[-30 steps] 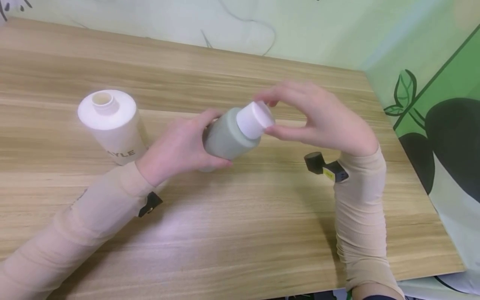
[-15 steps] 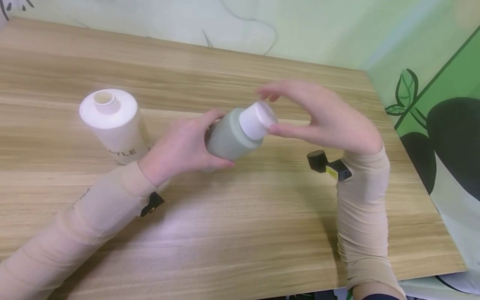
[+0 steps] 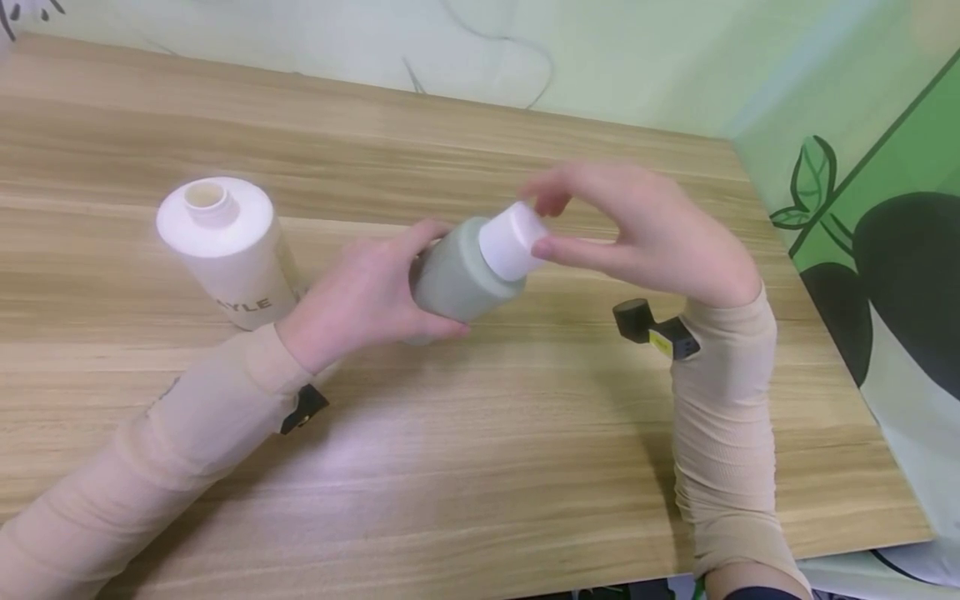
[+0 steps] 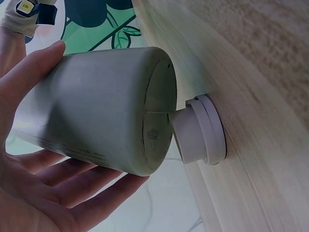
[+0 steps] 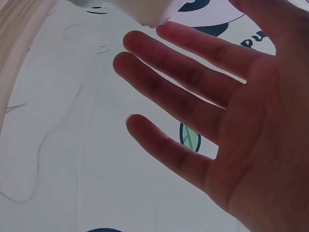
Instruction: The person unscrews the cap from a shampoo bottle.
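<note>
My left hand (image 3: 367,287) grips a grey-green bottle (image 3: 461,275), tilted over the table with its capped end up to the right. At the white cap (image 3: 510,242) on the bottle, the thumb and index finger of my right hand (image 3: 645,229) pinch it from either side. In the right wrist view the other fingers (image 5: 169,92) extend fairly straight, away from the cap. To the left stands a larger white bottle (image 3: 217,237) with a bare open neck. A loose pale stepped cap (image 4: 205,128) rests on the table below the grey-green bottle's base, mostly hidden in the head view.
The wood-grain table (image 3: 450,467) ends at a pale painted wall (image 3: 637,58) at the back and a green mural on the right. Black wrist cameras (image 3: 652,329) sit on both sleeves.
The right fingers lift slightly off the white cap, then come back in on it. The left hand and grey-green bottle shift slightly right, then hold still.
</note>
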